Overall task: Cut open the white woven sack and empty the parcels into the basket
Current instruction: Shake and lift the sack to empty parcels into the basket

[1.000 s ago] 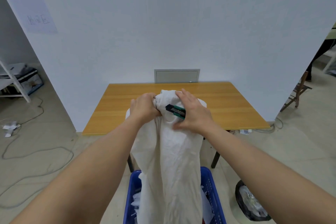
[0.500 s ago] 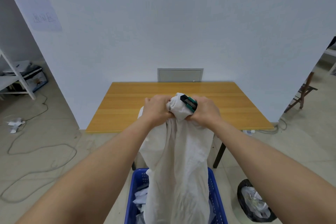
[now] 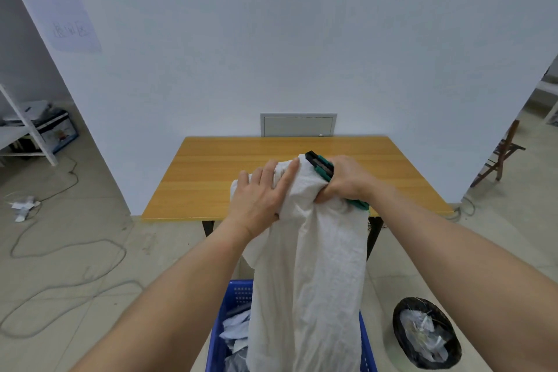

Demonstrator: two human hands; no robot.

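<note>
Sack [image 3: 311, 266] over basket [image 3: 238, 296], before the table [image 3: 211, 178].
Its lower end hung in the basket; a bin [image 3: 427, 332] stood right of it.

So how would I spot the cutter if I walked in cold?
Find the wooden table against the white wall; in front of it two hands hold a white woven sack above a blue basket. The utility knife sits in the right hand, the only green-and-black thing against the pale cloth.
</note>
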